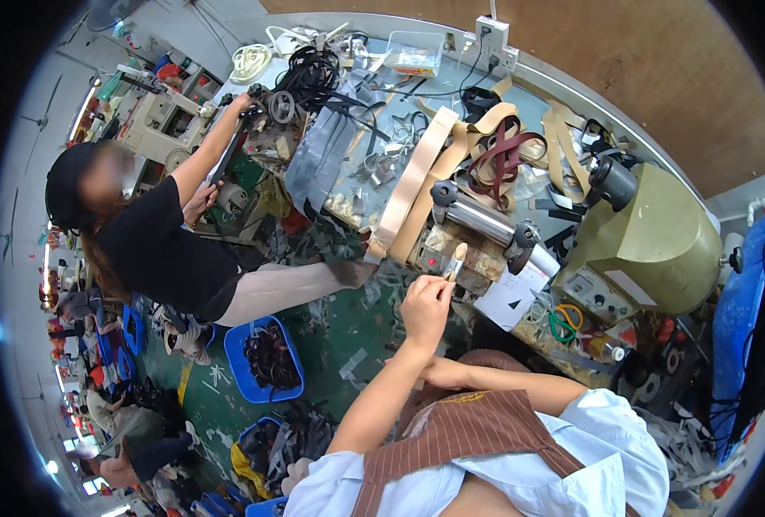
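My left hand [426, 312] pinches a small brush-like tool [456, 262] with a pale tip and a silvery band. It holds the tool up in front of the worktable's near edge, close to a machine's metal roller [479, 217]. Low at my lap, my right hand [444, 372] lies partly behind the left forearm, with its fingers hidden. Wide beige straps [414, 181] run over the table beside the roller and hang off its edge. A white paper sheet [507, 297] hangs beside the tool.
An olive-green machine housing [658, 233] stands right. Maroon straps [505, 159], black cords [309, 76] and grey strips [324, 151] cover the blue table. Left, a co-worker in black [162, 246] reaches toward another machine. A blue bin [237, 370] of dark straps stands on the scrap-strewn green floor.
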A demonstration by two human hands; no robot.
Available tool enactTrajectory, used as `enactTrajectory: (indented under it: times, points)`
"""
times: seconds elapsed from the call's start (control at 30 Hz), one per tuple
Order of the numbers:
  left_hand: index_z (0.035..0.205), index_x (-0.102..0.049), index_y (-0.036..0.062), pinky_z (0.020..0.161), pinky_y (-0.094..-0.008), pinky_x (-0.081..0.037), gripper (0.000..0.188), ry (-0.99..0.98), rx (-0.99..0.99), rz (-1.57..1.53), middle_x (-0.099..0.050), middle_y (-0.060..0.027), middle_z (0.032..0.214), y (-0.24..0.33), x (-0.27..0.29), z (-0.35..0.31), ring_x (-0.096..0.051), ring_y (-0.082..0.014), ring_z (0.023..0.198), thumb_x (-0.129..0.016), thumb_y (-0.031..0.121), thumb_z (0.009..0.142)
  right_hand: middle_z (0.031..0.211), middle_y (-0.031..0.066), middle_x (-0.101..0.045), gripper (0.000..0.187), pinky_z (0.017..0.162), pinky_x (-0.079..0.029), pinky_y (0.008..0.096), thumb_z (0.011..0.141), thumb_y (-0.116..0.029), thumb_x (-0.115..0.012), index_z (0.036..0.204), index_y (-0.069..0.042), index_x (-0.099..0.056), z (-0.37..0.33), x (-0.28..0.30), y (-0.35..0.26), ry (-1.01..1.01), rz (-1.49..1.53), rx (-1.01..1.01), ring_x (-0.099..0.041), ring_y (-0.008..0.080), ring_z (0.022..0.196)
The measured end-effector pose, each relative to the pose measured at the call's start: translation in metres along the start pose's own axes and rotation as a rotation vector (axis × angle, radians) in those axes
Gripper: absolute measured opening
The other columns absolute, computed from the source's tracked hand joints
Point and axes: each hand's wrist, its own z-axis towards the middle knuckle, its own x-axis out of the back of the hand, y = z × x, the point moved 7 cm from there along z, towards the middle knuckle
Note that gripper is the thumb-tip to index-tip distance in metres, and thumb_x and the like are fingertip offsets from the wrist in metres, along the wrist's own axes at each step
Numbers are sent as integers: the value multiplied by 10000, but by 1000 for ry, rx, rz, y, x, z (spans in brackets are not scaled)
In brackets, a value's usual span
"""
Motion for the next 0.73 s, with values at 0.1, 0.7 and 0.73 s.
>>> enactTrajectory:
  times: [0.1, 0.7, 0.73]
  points:
    - [708, -643, 47, 646, -346, -478, 102, -24, -5, 30, -603, -52, 782, -4, -15, 5, -591, -244, 732, -688, 137, 722, 1234, 123, -500, 404, 956, -344, 305, 937, -255, -462, 1257, -7, -463, 2, 6, -5, 62, 111, 140, -446, 182, 1137]
    - [1304, -408, 24, 963, -321, -366, 586, -928, 628, -957, -475, -93, 1290, -51, -35, 9, -465, -194, 1164, -461, 438, 894, 1270, 121, -474, 512, 987, -379, 356, 897, -273, -530, 1328, -61, -354, -13, 30, -67, 24, 668, 101, -474, 228, 1167]
    - [1304, -408, 24, 963, -321, -366, 586, -911, 630, -955, -475, -93, 1290, -52, -27, 8, -465, -194, 1164, -461, 438, 894, 1279, 122, -466, 515, 985, -381, 361, 897, -279, -529, 1331, -67, -349, -12, 25, -71, -14, 712, 97, -475, 230, 1166]
